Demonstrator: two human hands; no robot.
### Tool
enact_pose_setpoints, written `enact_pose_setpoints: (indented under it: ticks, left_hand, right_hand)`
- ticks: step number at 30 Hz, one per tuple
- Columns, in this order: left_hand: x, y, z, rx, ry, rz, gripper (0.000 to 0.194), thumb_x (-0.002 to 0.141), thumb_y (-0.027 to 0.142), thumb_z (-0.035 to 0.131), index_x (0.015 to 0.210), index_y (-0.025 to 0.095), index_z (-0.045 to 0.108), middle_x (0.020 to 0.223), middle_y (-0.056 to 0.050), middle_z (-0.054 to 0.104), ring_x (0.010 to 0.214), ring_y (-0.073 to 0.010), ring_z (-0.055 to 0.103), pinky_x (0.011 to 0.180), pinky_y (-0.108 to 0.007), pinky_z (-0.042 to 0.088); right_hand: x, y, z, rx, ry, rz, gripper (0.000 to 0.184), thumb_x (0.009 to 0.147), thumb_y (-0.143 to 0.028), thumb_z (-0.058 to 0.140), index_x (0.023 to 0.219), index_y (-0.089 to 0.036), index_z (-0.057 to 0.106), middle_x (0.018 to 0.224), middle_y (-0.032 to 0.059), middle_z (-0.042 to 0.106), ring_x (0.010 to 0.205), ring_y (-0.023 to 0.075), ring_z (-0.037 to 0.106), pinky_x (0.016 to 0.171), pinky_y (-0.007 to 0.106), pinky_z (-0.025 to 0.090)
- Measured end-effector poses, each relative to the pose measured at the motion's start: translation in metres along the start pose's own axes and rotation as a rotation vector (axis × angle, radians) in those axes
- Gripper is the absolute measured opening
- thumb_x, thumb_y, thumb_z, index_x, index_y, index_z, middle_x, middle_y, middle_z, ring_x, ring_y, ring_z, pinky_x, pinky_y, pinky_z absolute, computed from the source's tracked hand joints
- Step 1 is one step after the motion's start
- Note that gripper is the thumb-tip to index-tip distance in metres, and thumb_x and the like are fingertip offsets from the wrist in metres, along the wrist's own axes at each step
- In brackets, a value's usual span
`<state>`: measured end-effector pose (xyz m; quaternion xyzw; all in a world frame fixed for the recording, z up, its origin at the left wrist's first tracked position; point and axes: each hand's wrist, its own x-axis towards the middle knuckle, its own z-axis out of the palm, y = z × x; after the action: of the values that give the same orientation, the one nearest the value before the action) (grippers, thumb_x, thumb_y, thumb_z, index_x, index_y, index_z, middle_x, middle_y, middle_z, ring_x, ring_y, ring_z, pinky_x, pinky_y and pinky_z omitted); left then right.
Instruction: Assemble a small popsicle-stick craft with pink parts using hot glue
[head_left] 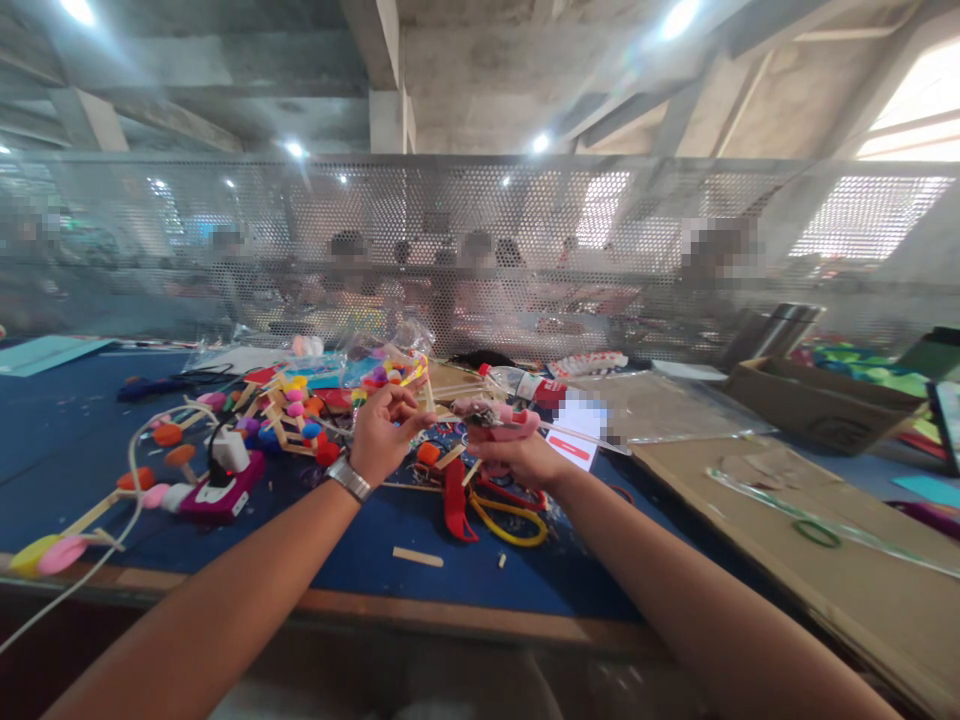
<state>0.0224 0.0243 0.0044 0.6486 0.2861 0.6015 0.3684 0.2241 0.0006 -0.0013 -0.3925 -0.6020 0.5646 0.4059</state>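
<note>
My left hand [382,430], with a metal watch on its wrist, is closed in a pinch on a thin wooden stick [450,392] held above the blue table [390,545]. My right hand [517,455] is wrapped around a pink glue gun [495,420], whose nozzle points left toward the stick. Just beyond my left hand lies a frame of wooden sticks with colourful pom-poms [300,405]. Scissors with red and yellow handles [491,510] lie on the table under my hands.
A purple power strip with a white plug [221,480] sits at the left, its cable running off the table's front edge. Cardboard sheets [810,560] and an open cardboard box [817,400] fill the right. A perforated metal screen [525,250] stands behind, with people seated beyond it.
</note>
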Motion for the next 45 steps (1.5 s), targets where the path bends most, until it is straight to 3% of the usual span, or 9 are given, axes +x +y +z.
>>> enact_pose_setpoints:
  ticks: [4, 7, 19, 27, 45]
  left_hand:
    - [-0.0006, -0.0004, -0.0001, 0.015, 0.0, 0.014, 0.042, 0.062, 0.044, 0.082, 0.074, 0.019, 0.05, 0.073, -0.002, 0.071, 0.054, -0.0114, 0.06, 0.056, -0.024, 0.046]
    - [-0.0009, -0.0012, 0.0, 0.031, 0.007, 0.034, 0.043, 0.062, 0.046, 0.082, 0.075, 0.019, 0.051, 0.067, -0.001, 0.069, 0.054, -0.012, 0.061, 0.056, -0.024, 0.047]
    - [-0.0005, -0.0043, -0.0002, 0.014, -0.008, 0.087, 0.04, 0.063, 0.04, 0.083, 0.075, 0.018, 0.052, 0.083, -0.006, 0.074, 0.057, -0.0124, 0.065, 0.055, -0.023, 0.047]
    - [-0.001, -0.0053, -0.0007, 0.05, -0.016, 0.101, 0.039, 0.064, 0.04, 0.082, 0.075, 0.017, 0.053, 0.115, -0.015, 0.07, 0.055, -0.0101, 0.064, 0.053, -0.023, 0.047]
    - [-0.0021, -0.0042, 0.0007, 0.055, -0.021, 0.128, 0.039, 0.064, 0.04, 0.083, 0.074, 0.017, 0.053, 0.113, -0.015, 0.071, 0.055, -0.0098, 0.062, 0.051, -0.023, 0.047]
  right_hand:
    - [0.0016, 0.0042, -0.0024, -0.006, -0.022, -0.013, 0.036, 0.058, -0.042, 0.077, 0.064, -0.019, 0.05, 0.056, -0.006, 0.045, 0.047, 0.0076, 0.041, 0.047, 0.026, 0.026]
    - [0.0033, 0.0078, -0.0041, 0.004, -0.035, -0.026, 0.037, 0.058, -0.043, 0.077, 0.064, -0.019, 0.049, 0.055, -0.0062, 0.043, 0.047, 0.0073, 0.04, 0.046, 0.025, 0.024]
    - [0.0046, 0.0083, -0.0042, 0.016, -0.001, -0.028, 0.038, 0.057, -0.042, 0.079, 0.067, -0.019, 0.049, 0.056, -0.0067, 0.043, 0.047, 0.0078, 0.041, 0.045, 0.026, 0.024]
    - [0.0042, 0.0062, -0.0032, 0.04, 0.011, -0.043, 0.043, 0.055, -0.043, 0.081, 0.063, -0.019, 0.046, 0.056, -0.0068, 0.042, 0.048, 0.0075, 0.04, 0.046, 0.026, 0.027]
    - [0.0071, 0.0102, -0.0083, -0.059, 0.029, -0.061, 0.036, 0.06, -0.043, 0.076, 0.061, -0.019, 0.049, 0.053, -0.0054, 0.043, 0.048, 0.0086, 0.04, 0.047, 0.027, 0.028]
